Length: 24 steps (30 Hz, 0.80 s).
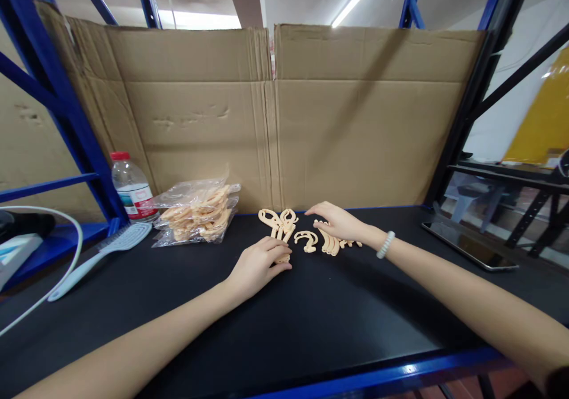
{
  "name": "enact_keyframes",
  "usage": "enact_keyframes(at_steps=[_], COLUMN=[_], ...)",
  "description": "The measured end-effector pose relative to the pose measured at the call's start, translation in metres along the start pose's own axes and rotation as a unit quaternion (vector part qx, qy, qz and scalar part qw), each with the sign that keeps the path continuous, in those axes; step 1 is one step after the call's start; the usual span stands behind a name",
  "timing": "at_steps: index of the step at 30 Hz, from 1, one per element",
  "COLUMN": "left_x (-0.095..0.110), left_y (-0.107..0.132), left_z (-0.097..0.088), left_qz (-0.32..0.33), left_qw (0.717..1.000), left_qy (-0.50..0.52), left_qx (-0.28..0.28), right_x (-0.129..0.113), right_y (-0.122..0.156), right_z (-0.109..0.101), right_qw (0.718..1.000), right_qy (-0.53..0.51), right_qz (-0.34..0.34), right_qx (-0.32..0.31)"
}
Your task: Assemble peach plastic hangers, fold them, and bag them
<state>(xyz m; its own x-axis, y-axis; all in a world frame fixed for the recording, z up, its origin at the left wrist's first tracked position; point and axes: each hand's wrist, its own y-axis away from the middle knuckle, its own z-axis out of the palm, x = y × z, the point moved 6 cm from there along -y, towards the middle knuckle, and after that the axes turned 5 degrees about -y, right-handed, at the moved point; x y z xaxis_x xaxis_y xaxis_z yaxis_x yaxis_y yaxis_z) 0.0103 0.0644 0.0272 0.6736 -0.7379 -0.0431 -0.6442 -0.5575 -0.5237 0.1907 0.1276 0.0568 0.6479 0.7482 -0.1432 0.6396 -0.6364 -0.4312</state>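
At the far left we see a brush (104, 246) lying on the black table (311, 328), a bottle (131, 188) behind it, and just beside that a bag (195, 212) of beige parts. Our left hand (258, 265) lies on the near ends of two clips (281, 222), fingers together and bent over them; we cannot tell if they grip. A hook (306, 240) lies between the hands. Our right hand (340, 224) rests palm down, fingers slightly apart, on a pile (331, 245) of curved parts. A tablet (469, 245) lies well apart at the right.
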Motion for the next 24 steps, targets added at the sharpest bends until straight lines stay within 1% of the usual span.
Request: enact_keyframes(at_steps=[2, 4, 6, 9, 12, 15, 18, 21, 24], left_x=[0.002, 0.004, 0.006, 0.006, 0.005, 0.003, 0.002, 0.000, -0.002], left_y=[0.000, 0.000, 0.001, 0.002, 0.003, 0.003, 0.004, 0.004, 0.004], left_z=[-0.003, -0.005, -0.006, -0.005, -0.003, -0.003, -0.002, 0.000, 0.003], left_qz=[0.011, 0.023, 0.033, 0.036, 0.032, 0.031, 0.028, 0.020, 0.018], left_qw=[1.000, 1.000, 0.999, 0.999, 0.999, 0.999, 0.999, 0.999, 0.998], left_qy=[-0.001, 0.005, 0.014, 0.025, 0.031, 0.036, 0.040, 0.043, 0.053], left_qx=[0.010, 0.012, 0.011, 0.006, 0.003, 0.010, 0.010, 0.007, 0.009], right_x=[-0.001, 0.000, 0.002, 0.004, 0.005, 0.007, 0.012, 0.018, 0.024], right_y=[-0.027, -0.052, -0.073, -0.094, -0.105, -0.110, -0.112, -0.114, -0.111], right_z=[0.013, 0.025, 0.036, 0.053, 0.064, 0.068, 0.063, 0.052, 0.037], right_qw=[0.996, 0.990, 0.985, 0.977, 0.969, 0.965, 0.965, 0.972, 0.983], right_qy=[0.035, 0.046, 0.054, 0.062, 0.069, 0.076, 0.079, 0.078, 0.072], right_qz=[-0.029, -0.047, -0.052, -0.056, -0.056, -0.053, -0.049, -0.036, -0.010], right_qx=[-0.077, -0.122, -0.153, -0.197, -0.229, -0.245, -0.245, -0.217, -0.169])
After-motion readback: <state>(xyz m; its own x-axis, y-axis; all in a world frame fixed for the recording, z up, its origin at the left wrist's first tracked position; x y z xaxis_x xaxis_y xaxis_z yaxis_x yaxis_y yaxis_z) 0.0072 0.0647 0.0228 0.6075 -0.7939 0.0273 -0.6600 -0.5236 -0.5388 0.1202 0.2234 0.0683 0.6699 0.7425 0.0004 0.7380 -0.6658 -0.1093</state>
